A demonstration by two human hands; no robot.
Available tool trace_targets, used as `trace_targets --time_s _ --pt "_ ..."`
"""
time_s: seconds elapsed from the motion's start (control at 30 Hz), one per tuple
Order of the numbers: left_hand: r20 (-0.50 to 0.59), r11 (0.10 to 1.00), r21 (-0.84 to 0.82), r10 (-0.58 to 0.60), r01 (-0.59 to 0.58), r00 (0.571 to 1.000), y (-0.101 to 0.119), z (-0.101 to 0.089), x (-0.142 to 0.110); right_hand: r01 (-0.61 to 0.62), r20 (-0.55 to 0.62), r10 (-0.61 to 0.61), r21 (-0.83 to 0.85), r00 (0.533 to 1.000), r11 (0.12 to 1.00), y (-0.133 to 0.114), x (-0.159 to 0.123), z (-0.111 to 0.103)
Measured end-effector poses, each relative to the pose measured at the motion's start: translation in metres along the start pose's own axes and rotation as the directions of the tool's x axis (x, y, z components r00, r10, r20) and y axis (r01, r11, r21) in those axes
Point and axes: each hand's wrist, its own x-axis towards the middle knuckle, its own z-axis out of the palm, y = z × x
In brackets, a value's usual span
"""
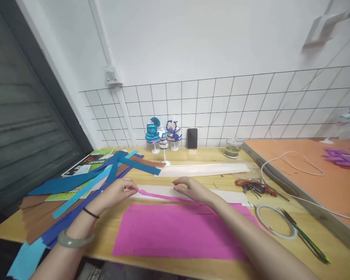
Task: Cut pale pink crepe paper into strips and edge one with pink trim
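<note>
My left hand (123,194) pinches the left end of a narrow pink paper strip (166,198) between thumb and fingertips. The strip slants to the right and passes behind my right wrist. Fingers stretched and thumb apart, my right hand (192,189) is over a white paper strip (229,195), seemingly holding nothing; whether it touches the paper I cannot tell. Nearer to me, a large pink crepe paper sheet (169,233) lies flat, its right part covered by my right forearm. A second white strip (204,169) lies farther back.
Blue and brown paper strips (76,181) pile at left. Small decorated stands (163,142), a phone (192,139) and a glass jar (233,148) are by the wall. At right are a tape roll (291,234), a green-handled tool (306,237), scissors (258,188) and a white cable (303,208).
</note>
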Motion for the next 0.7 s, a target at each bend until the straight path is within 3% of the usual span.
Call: trace_targets --time_s 0.1,0.17,0.4,0.5,0.6,0.7 --pt "-0.048 1.000 0.024 0.007 -0.006 0.999 0.013 -0.016 -0.011 -0.023 0.214 -0.006 0.136 0.977 0.990 -0.015 0.014 0.009" --pt "-0.053 0.999 0.037 -0.006 0.008 0.999 0.013 -0.023 -0.017 -0.063 0.292 0.015 0.153 0.956 0.986 -0.016 0.015 0.014" --pt "0.042 0.996 -0.006 -0.088 0.088 0.995 -0.014 -0.026 -0.019 -0.111 0.276 0.071 0.132 0.959 0.985 -0.005 0.000 0.005" --pt "-0.010 0.992 -0.055 -0.118 0.117 0.993 -0.019 -0.009 -0.013 -0.170 0.278 0.123 0.151 0.953 0.974 -0.011 -0.011 -0.019" --pt "-0.097 0.994 -0.043 -0.109 0.105 0.989 -0.009 0.026 -0.007 -0.245 0.185 0.208 0.211 0.960 0.946 -0.019 -0.030 -0.053" --pt "0.078 0.998 0.051 0.017 -0.021 0.997 0.014 0.069 -0.003 -0.271 0.013 0.282 0.317 0.959 0.909 -0.023 -0.058 -0.086"
